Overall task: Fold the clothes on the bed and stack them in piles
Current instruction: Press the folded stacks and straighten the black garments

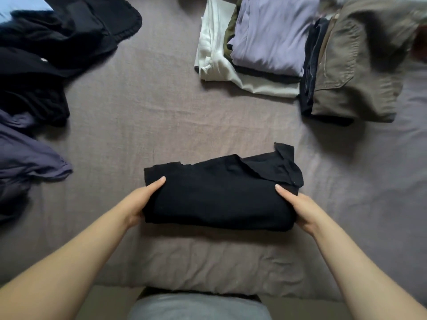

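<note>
Mid-task. Left hand (141,202) and right hand (298,209) each hold an end of the folded black garment (219,197), near centre of the bed (161,112). Two folded piles (272,42) lie far right; an unfolded heap (46,54) remains far left.

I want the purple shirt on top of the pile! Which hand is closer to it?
Right. The right hand holds the black garment below the purple shirt; the left hand is farther left.

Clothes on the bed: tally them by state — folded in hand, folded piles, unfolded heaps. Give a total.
Folded garment in hand: 1, black garment
Folded piles: 2, lavender-topped pile, khaki-topped pile
Unfolded heaps: 1, dark heap
Total: 4 groups
</note>
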A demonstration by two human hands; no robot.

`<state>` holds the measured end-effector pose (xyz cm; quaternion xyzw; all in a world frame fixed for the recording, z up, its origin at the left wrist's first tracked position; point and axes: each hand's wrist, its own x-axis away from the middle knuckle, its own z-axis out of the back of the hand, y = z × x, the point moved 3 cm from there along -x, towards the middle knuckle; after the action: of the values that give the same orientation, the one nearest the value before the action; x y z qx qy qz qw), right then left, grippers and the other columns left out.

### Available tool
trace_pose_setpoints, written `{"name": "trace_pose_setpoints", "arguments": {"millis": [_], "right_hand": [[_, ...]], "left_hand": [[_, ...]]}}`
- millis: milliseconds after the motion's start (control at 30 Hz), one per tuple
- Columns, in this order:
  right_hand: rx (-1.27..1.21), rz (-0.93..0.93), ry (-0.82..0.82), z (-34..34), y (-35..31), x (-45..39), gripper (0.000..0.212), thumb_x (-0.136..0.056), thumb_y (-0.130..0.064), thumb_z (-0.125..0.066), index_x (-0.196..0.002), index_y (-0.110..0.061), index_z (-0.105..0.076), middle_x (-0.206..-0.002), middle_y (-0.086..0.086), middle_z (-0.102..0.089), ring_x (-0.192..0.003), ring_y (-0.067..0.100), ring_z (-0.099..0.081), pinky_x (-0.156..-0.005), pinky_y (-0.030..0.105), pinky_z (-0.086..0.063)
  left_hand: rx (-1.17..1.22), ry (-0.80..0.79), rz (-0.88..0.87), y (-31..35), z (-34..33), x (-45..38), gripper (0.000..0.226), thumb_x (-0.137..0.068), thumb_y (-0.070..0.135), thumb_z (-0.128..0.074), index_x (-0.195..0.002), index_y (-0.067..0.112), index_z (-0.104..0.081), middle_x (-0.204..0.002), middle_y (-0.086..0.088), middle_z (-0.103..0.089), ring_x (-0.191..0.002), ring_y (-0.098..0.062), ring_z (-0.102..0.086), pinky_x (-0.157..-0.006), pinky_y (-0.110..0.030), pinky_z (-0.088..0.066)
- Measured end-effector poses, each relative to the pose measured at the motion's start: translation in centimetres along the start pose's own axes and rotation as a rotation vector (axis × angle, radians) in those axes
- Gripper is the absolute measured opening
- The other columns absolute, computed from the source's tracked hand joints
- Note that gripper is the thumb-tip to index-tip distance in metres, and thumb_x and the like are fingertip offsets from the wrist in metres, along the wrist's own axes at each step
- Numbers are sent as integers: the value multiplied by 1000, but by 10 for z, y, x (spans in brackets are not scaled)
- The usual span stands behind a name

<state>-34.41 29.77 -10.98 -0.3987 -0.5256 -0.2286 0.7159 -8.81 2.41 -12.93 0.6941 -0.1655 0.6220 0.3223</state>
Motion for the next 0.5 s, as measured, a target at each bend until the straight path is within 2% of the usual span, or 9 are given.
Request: {"name": "trace_pose_setpoints", "arguments": {"millis": [67, 133, 200, 267, 367, 433, 500], "right_hand": [[1, 55, -1, 0, -3, 5, 71, -62, -35, -85, -123, -8, -60, -112, 6, -70, -101, 22, -67, -84, 33, -51], [21, 87, 19, -2, -13, 11, 50, -78, -25, -76, -123, -9, -61, -112, 4, -69, -102, 22, -64, -84, 34, -49], [25, 119, 44, -5, -26, 17, 37, -85, -29, -69, -116, -12, -62, -111, 4, -69, -100, 22, -63, -78, 33, -49], [-53, 159, 43, -9, -42, 25, 41, -85, -39, -68, -115, -12, -61, -109, 5, -69, -98, 23, -65, -79, 35, -52], [-247, 203, 47, -6, -65, 36, 56, -84, -51, -65, -125, -14, -57, -116, 4, -67, -102, 21, -66, -88, 38, -54], [-291, 247, 19, -3, -84, 45, 57, -83, -52, -65, -126, -14, -58, -116, 2, -68, -103, 18, -67, -84, 33, -55], [-250, 333, -81, -2, -106, 57, 53, -84, -42, -67, -127, -12, -59, -118, 4, -68, -104, 17, -67, -75, 27, -56]], "left_hand": [[10, 19, -78, 8, -2, 6, 33, -86, 36, -66, -113, 17, -65, -111, -4, -71, -101, -20, -66, -78, -31, -50], [-2, 37, -135, 20, -5, 14, 30, -88, 30, -64, -114, 16, -65, -113, -5, -70, -103, -20, -64, -81, -30, -49], [-6, 59, -193, 35, -8, 25, 31, -88, 29, -62, -115, 15, -64, -112, -6, -69, -103, -21, -63, -81, -31, -48], [23, 55, -252, 52, -12, 38, 27, -89, 29, -57, -112, 15, -64, -106, -4, -69, -95, -19, -63, -73, -29, -47], [147, -30, -335, 78, -19, 59, 23, -89, 26, -49, -104, 16, -64, -92, -2, -69, -81, -16, -64, -68, -29, -46], [210, -81, -377, 98, -24, 73, 22, -88, 24, -46, -101, 16, -63, -87, -1, -68, -77, -16, -63, -70, -30, -48], [218, -108, -438, 122, -30, 87, 21, -86, 18, -42, -93, 15, -61, -84, -2, -64, -75, -16, -61, -71, -29, -47]]}}
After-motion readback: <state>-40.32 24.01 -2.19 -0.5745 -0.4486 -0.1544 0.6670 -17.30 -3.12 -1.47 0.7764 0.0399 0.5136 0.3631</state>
